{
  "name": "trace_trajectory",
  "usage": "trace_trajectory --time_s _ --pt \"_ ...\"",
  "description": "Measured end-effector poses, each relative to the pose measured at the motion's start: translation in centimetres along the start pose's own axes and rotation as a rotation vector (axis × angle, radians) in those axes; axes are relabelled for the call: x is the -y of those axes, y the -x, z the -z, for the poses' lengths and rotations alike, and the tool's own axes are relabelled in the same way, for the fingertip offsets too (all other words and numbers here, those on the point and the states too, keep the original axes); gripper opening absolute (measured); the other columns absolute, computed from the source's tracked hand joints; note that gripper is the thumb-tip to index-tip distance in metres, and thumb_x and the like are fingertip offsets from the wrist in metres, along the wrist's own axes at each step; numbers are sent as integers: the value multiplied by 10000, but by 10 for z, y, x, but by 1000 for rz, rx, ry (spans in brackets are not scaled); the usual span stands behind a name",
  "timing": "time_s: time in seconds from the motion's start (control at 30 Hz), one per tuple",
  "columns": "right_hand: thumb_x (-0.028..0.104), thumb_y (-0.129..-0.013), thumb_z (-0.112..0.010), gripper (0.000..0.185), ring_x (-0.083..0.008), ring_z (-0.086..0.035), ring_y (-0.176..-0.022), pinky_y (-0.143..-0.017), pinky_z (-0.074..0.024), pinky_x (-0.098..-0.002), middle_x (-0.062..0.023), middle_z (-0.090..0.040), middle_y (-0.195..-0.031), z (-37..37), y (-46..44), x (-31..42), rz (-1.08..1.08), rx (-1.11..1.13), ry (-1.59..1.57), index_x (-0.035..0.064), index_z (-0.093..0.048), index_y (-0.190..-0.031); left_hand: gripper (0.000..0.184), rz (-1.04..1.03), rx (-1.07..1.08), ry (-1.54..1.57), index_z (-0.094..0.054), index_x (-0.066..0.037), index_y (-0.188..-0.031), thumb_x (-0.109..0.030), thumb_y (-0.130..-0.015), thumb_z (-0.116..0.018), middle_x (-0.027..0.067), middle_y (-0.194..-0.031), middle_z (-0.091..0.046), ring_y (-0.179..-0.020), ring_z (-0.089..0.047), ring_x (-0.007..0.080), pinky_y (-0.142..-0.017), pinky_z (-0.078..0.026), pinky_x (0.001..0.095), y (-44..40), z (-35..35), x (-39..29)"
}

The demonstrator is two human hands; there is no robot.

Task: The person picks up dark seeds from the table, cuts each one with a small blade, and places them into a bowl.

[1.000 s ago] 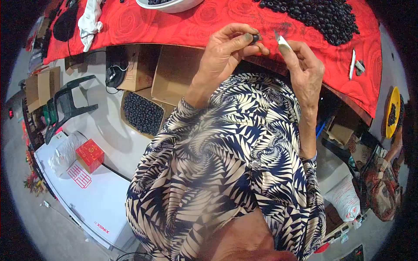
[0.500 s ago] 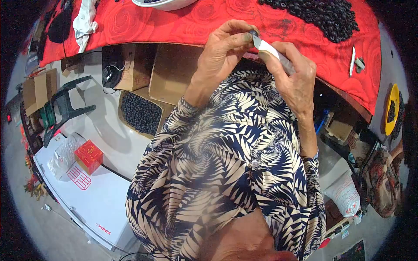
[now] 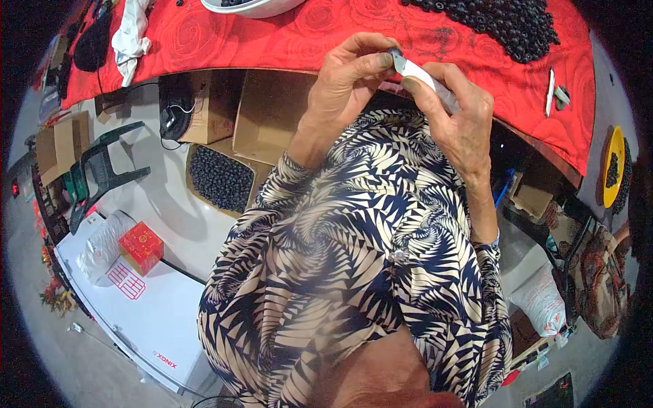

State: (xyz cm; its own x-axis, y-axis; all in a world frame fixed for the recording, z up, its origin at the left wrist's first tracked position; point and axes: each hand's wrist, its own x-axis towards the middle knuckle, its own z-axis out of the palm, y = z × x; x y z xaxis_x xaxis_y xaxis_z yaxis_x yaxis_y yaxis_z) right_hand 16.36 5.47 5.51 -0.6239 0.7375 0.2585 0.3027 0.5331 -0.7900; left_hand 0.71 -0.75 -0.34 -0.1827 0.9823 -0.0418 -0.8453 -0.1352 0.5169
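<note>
Between the thumb and fingers of my left hand (image 3: 347, 85) is a small dark round piece (image 3: 394, 52), partly hidden by the fingertips. My right hand (image 3: 456, 109) is closed around a white-handled tool (image 3: 425, 77), whose short blade end touches the dark piece. Both hands are over the front edge of the red cloth-covered table (image 3: 299, 44). A heap of black round pieces (image 3: 503, 27) lies on the cloth beyond my right hand.
A white bowl (image 3: 255, 8) stands at the table's far edge. Left of my body are an open box of dark pieces (image 3: 221, 178), a green chair (image 3: 102, 166) and a red box (image 3: 141, 246). Far right, a yellow dish (image 3: 614, 166) is near another person's arm.
My right hand has moved left, bringing the tool's blade against the dark piece in my left hand. Over the last half second both hands have barely moved.
</note>
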Motion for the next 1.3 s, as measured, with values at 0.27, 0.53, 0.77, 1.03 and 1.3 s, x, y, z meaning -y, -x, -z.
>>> trace_trajectory --time_s 0.27,0.53,0.77,1.03,1.3 --pt "185 -768 -697 194 -281 -639 -622 -548 -479 -357 -137 -629 -690 -1 0 -1 -21 6 -31 30 -613 -848 156 0 35 14 -595 -14 -1001 -10 -845 -581 108 -979 -631 -843 -637 192 -725 -552 323 0 4 1" --pt "190 -765 -701 200 -279 -641 -623 -546 -483 -355 -137 -629 -688 -1 -2 -1 -13 -17 -19 25 -614 -839 173 -27 91 -47 -580 -23 -1022 -23 -849 -588 103 -996 -628 -834 -635 177 -711 -556 320 -1 6 2" --pt "192 -757 -709 212 -269 -645 -609 -529 -488 -344 -138 -627 -679 0 -1 2 11 -3 -28 23 -613 -841 165 -14 31 -28 -571 -31 -1001 -21 -839 -603 97 -977 -628 -808 -625 159 -699 -545 297 -1 2 1" --pt "204 -757 -714 225 -271 -645 -606 -526 -490 -345 -142 -626 -674 -3 -1 -2 13 0 -10 23 -613 -845 167 -27 11 -18 -565 -23 -999 8 -837 -587 100 -972 -622 -839 -622 165 -738 -533 287 -1 2 1" --pt "218 -758 -717 236 -270 -648 -612 -528 -490 -346 -143 -630 -680 -2 0 -3 18 3 -18 25 -615 -847 169 -44 31 -3 -560 -11 -1004 17 -838 -579 116 -997 -608 -861 -619 177 -754 -528 290 0 3 4"
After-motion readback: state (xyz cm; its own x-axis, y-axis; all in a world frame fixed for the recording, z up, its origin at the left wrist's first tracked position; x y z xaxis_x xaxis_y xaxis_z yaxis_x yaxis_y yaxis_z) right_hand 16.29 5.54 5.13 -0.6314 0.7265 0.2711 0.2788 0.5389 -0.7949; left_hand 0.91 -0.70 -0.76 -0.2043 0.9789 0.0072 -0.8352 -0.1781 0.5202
